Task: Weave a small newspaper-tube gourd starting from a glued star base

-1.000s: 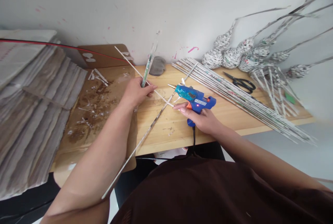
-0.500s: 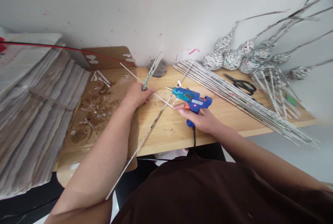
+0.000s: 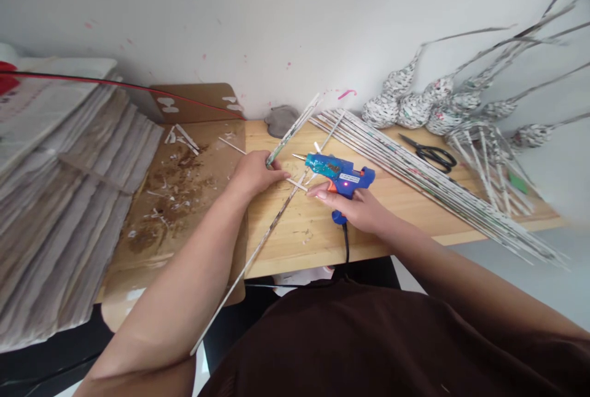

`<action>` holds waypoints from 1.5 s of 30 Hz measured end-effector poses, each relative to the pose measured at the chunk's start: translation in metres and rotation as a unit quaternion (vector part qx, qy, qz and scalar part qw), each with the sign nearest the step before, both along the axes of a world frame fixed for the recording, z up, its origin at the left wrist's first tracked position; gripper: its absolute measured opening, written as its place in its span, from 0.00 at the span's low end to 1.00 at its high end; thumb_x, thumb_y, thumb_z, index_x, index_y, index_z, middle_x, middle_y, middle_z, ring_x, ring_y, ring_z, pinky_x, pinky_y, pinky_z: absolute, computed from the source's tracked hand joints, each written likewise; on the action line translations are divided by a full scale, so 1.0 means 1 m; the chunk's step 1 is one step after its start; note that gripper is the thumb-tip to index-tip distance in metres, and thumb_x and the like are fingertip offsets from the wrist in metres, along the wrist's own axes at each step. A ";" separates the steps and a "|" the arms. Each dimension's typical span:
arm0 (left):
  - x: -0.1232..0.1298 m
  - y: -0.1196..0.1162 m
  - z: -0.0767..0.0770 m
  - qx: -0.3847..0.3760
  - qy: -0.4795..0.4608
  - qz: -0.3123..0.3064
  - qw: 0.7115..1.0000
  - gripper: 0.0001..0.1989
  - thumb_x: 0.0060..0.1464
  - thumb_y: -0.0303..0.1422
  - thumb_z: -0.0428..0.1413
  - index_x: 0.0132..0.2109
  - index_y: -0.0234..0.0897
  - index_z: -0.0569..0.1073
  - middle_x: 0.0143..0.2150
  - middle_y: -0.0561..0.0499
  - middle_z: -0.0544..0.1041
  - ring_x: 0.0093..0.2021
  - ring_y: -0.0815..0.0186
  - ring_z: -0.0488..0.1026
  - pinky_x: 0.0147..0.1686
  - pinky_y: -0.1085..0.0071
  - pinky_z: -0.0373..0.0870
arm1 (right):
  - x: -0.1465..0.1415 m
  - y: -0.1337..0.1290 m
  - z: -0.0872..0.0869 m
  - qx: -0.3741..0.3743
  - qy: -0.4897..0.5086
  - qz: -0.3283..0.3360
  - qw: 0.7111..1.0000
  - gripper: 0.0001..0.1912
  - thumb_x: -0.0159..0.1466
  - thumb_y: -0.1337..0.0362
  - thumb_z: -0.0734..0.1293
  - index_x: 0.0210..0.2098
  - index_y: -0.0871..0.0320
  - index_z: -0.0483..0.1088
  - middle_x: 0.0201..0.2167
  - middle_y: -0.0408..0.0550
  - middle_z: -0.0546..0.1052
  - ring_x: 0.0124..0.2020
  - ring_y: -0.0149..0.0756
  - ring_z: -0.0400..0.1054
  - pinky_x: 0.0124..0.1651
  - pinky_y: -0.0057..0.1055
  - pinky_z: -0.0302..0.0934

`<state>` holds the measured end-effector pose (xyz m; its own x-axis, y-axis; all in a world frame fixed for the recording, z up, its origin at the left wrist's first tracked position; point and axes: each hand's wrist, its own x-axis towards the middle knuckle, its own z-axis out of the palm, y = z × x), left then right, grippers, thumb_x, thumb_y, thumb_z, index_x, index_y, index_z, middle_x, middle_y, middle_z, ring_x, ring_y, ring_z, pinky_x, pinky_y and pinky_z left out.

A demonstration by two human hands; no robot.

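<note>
My left hand (image 3: 255,174) is closed around a few rolled paper sticks (image 3: 297,125) that slant up to the right. Its thumb and fingers also pinch a thin white paper stick (image 3: 232,145) running across under the hand. My right hand (image 3: 359,208) grips a blue hot glue gun (image 3: 338,171) with a lit red light; the nozzle points left, apart from the sticks. The right fingertips pinch the right end of the thin stick. Below, a long paper stick (image 3: 265,236) lies diagonally, crossing under the thin one and reaching my left forearm.
A bundle of long paper sticks (image 3: 405,172) lies on the right, with black scissors (image 3: 428,152) behind it. Woven paper bulbs (image 3: 415,109) stand against the wall. Stacked paper (image 3: 78,200) fills the left, beside cardboard (image 3: 216,212) littered with scraps. The gun's cord (image 3: 346,243) drops over the edge.
My left hand has slid right along the thin stick, closer to my right hand. The sticks in it now lean further right. The glue gun has hardly moved.
</note>
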<state>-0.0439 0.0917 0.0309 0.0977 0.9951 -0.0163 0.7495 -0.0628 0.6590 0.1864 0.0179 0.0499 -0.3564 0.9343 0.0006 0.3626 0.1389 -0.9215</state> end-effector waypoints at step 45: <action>-0.001 0.001 0.004 -0.015 0.022 0.017 1.000 0.10 0.43 0.39 0.64 0.30 0.39 0.75 0.28 0.52 0.77 0.30 0.62 0.71 0.31 0.69 0.61 | 0.013 -0.016 0.009 -0.086 -0.142 -0.024 0.986 0.24 0.64 0.41 0.62 0.34 0.57 0.71 0.22 0.43 0.75 0.18 0.32 0.70 0.22 0.29 0.63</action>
